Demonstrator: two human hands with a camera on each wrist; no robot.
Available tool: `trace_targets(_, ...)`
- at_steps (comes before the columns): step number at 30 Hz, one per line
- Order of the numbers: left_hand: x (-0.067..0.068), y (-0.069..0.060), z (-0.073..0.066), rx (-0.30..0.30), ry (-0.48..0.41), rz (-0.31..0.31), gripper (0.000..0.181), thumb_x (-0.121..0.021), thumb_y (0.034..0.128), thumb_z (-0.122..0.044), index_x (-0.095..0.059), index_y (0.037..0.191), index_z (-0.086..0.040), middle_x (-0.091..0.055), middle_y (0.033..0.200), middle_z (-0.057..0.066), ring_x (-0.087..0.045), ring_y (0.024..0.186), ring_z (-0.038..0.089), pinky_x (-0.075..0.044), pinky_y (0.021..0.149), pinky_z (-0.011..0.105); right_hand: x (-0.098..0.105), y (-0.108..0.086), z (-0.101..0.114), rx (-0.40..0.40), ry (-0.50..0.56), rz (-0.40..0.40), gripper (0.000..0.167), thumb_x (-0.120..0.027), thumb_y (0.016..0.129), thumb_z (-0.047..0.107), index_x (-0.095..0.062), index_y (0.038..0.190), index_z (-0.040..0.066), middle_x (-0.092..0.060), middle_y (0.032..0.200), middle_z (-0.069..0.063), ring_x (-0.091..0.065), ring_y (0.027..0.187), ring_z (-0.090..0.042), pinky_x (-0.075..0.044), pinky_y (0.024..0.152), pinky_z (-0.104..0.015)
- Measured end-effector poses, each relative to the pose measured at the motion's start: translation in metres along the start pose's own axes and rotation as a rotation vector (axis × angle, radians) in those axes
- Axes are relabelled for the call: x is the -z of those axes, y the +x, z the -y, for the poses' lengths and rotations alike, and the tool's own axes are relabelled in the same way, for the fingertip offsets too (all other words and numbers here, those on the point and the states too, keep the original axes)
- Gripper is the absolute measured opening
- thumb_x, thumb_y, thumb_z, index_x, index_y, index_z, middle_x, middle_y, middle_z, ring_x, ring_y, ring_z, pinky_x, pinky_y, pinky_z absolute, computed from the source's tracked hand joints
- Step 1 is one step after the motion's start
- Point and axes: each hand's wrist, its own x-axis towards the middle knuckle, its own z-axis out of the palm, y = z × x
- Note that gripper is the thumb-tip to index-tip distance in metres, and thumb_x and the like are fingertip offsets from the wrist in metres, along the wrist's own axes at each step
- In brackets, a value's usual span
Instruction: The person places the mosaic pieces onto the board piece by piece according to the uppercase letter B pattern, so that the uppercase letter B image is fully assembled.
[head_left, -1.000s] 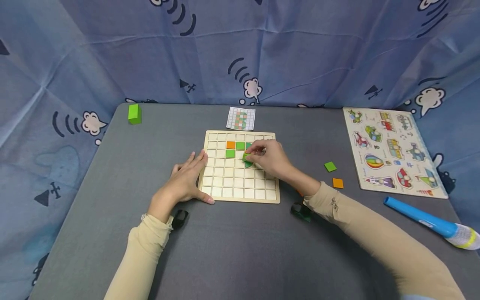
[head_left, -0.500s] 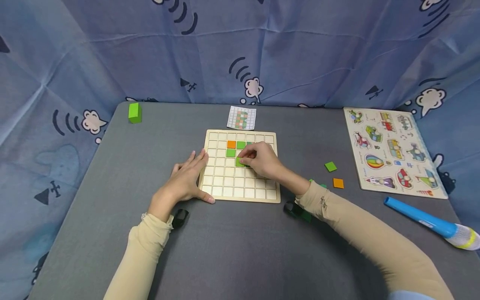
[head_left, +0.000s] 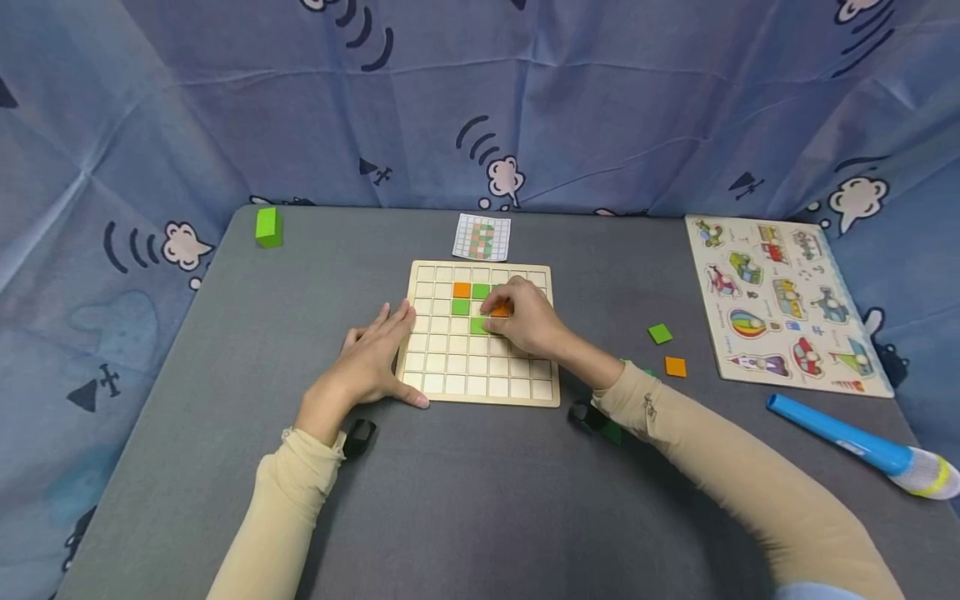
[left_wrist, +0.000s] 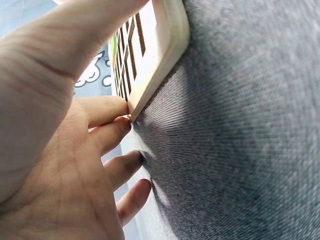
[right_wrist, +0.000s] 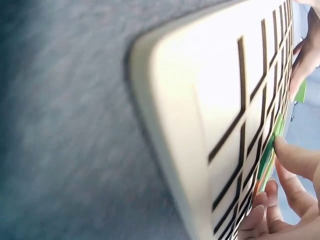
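Note:
The left hand (head_left: 367, 358), its fingers extended, rests against the left side of the wooden grid board (head_left: 455, 384); the left wrist view shows its fingertips at the board's edge (left_wrist: 162, 62). Over the board, the right hand (head_left: 531, 323) has thumb and index finger parted, the thumb touching a green tile (head_left: 478, 326). An orange tile (head_left: 500, 310) shows between those fingers. Further up lie an orange tile (head_left: 461, 290) and green tiles (head_left: 481, 291), (head_left: 461, 307) in their squares. In the right wrist view, the thumb of the right hand (right_wrist: 300, 182) meets a green tile (right_wrist: 267, 155).
A printed pattern card (head_left: 482, 237) lies behind the board. Loose green (head_left: 660, 334) and orange (head_left: 675, 367) tiles are to the right, with more tiles partly under the right sleeve. A picture puzzle (head_left: 787, 308), blue microphone (head_left: 847, 433) and green block (head_left: 269, 227) lie further out.
The right hand has carried the green tile leftward onto the board, then parted its thumb and index finger, uncovering an orange tile. The left hand has stayed in place.

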Motion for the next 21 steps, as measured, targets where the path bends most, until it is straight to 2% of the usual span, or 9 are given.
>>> trace_targets(6,0.0,0.0,0.002,0.002,0.0,0.002,0.142,-0.101,0.0661,-0.044,-0.012,0.171,-0.009,-0.003,0.181,0.006,0.0,0.168,0.034,-0.018,0.123,0.062,0.017,-0.008,-0.011,-0.034,-0.014,0.007,0.021,-0.082,0.091,0.008,-0.077,0.111,0.003,-0.059,0.108,-0.015,-0.051,0.095,-0.028,-0.041,0.086,-0.038)
trace_targets(11,0.0,0.001,0.001,0.004,0.007,0.006,0.142,-0.101,0.066,-0.044,-0.012,0.171,-0.01,-0.002,0.181,0.006,0.0,0.168,0.034,-0.018,0.122,0.061,0.04,-0.022,-0.032,-0.07,-0.025,0.021,0.028,-0.079,0.093,0.008,-0.073,0.119,0.0,-0.057,0.119,-0.021,-0.051,0.104,-0.035,-0.043,0.092,-0.048)
trace_targets(17,-0.001,-0.002,0.002,0.007,0.0,-0.003,0.143,-0.102,0.064,-0.043,-0.014,0.171,-0.009,-0.003,0.181,0.006,0.0,0.168,0.034,-0.019,0.121,0.061,0.071,-0.035,-0.054,-0.161,-0.074,0.098,0.038,-0.076,0.097,0.013,-0.065,0.131,-0.001,-0.051,0.135,-0.026,-0.049,0.121,-0.043,-0.042,0.107,-0.058)
trace_targets(21,-0.002,-0.001,0.001,-0.006,0.01,-0.005,0.143,-0.102,0.0644,-0.043,-0.014,0.171,-0.009,-0.003,0.181,0.006,-0.001,0.168,0.035,-0.02,0.12,0.06,0.094,-0.048,-0.068,-0.206,-0.117,0.142,0.042,-0.075,0.099,0.017,-0.062,0.134,-0.002,-0.05,0.138,-0.029,-0.048,0.125,-0.046,-0.039,0.111,-0.061)
